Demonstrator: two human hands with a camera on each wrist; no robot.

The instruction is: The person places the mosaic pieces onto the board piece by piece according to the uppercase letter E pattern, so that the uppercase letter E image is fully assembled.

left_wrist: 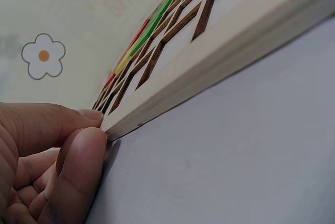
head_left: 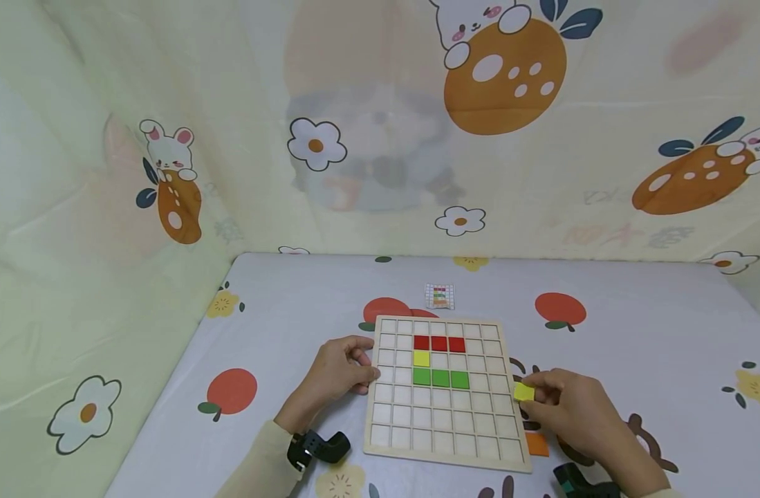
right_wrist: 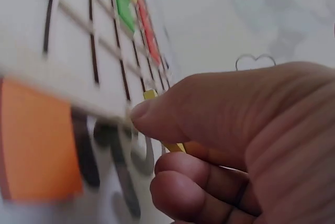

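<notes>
Wooden board point(head_left: 442, 419): left fingers point(head_left: 357, 343) are gripping its left edge, presumably steadying it; right fingers point(head_left: 545, 378) are pinching a yellow tile point(head_left: 524, 393).

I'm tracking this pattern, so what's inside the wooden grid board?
The board holds three red tiles in one row, a yellow tile below the leftmost red, and three green tiles in the next row down. What lies under these tiles is covered and cannot be seen.
</notes>
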